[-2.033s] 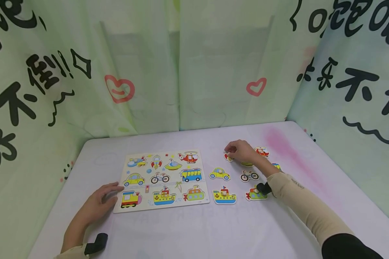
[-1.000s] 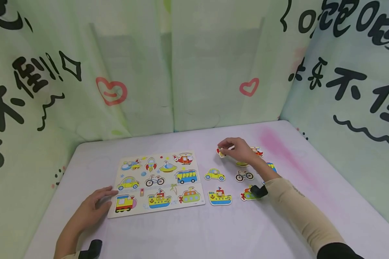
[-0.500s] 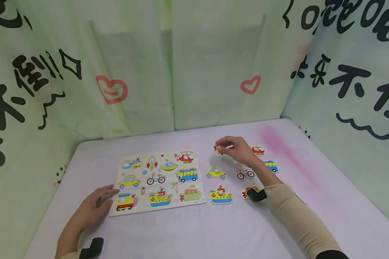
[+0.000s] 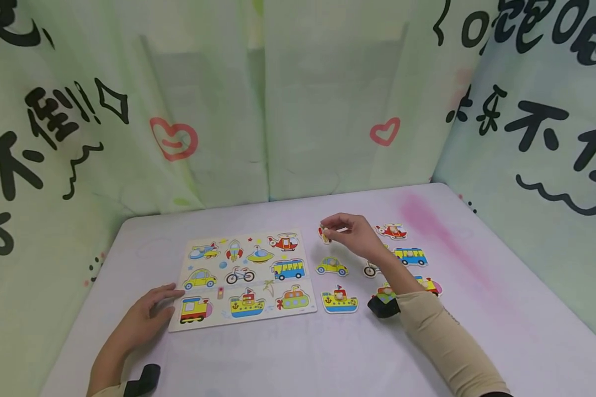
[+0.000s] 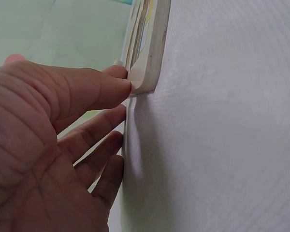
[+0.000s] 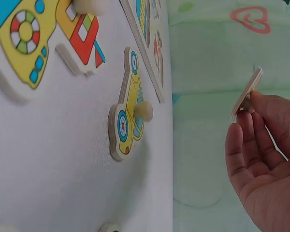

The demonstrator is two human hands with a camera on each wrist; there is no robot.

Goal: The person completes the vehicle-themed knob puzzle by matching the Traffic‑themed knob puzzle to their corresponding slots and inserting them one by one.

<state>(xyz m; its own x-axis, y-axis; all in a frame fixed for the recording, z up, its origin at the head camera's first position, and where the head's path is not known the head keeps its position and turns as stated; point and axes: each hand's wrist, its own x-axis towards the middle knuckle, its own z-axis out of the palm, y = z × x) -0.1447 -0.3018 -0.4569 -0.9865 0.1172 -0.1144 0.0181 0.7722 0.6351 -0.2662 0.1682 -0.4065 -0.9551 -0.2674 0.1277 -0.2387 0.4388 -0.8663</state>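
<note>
My right hand (image 4: 350, 234) pinches a small red and white rocket puzzle piece (image 4: 324, 234) between thumb and fingers, near the far side of the table. In the right wrist view that rocket piece (image 6: 246, 94) is seen edge-on, raised off the tabletop, with its knob at the fingertips. A flat puzzle board (image 4: 248, 325) with pictures of vehicles lies left of it. My left hand (image 4: 149, 311) is at the board's left edge. From the left wrist, the thumb and forefinger touch the board's corner (image 5: 147, 79), while the other fingers are loosely extended.
Loose knobbed pieces lie right of the board: a yellow car (image 4: 332, 266), a ship (image 4: 340, 300), a helicopter (image 4: 391, 231), a bus (image 4: 411, 256) and a train (image 4: 431, 285). The right forearm partly covers a bicycle (image 4: 371, 269) and a submarine (image 4: 384, 292). Printed curtains (image 4: 318, 154) surround the table.
My right hand has lifted the rocket piece and carried it left toward the board. The helicopter, bus and train pieces show more now. My left hand stays at the board's edge.
</note>
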